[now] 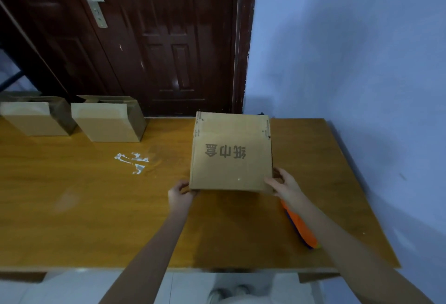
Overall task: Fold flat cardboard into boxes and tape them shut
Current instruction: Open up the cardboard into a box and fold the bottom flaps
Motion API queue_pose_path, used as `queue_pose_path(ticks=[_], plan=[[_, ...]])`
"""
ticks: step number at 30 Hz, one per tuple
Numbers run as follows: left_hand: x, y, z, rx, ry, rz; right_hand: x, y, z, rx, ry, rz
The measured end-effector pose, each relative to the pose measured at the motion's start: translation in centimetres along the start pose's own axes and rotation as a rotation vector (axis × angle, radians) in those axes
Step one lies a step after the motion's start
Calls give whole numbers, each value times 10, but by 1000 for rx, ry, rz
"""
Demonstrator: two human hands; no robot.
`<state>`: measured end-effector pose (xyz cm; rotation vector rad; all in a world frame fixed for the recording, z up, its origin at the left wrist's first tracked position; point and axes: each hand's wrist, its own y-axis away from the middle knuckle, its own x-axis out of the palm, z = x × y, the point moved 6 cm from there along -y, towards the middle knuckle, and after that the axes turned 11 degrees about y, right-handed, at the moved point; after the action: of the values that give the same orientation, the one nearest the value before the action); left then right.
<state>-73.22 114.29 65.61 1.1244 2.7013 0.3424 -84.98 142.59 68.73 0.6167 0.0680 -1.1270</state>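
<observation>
Your wooden worktop (96, 207) stands against a dark door (156, 38) and a blue wall (350, 62). Near its centre-right, your left hand (180, 195) and right hand (286, 186) each grip a near corner of the printed cardboard box (230, 159). Two folded boxes (72, 118) sit far left.

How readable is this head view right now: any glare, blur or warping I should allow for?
Head view: dim, bluish light; glossy door shows reflections; wide-angle bends the table edges; the box print stays legible though soft; both hands slightly blurred; orange tool part hidden by the right forearm.
</observation>
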Motion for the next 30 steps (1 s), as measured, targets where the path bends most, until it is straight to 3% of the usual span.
queue_pose_path(ticks=[2, 6, 9, 15, 22, 25, 30], plan=[[0, 9, 0, 33, -15, 3, -1, 5, -6, -14, 130, 0], [1, 24, 7, 118, -3, 38, 5, 16, -9, -32, 153, 11], [-2, 31, 28, 89, -15, 63, 8, 27, -13, -72, 185, 40], [-10, 27, 58, 57, -312, 133, 16, 46, -25, -232, 348, 102], [-8, 21, 47, -34, -335, 235, 13, 45, -37, -116, 411, 219], [-15, 12, 34, -66, -426, 256, 2, 41, -33, 14, 343, 158], [-12, 12, -45, -121, -5, 281, -32, 37, 11, 16, 98, -16]])
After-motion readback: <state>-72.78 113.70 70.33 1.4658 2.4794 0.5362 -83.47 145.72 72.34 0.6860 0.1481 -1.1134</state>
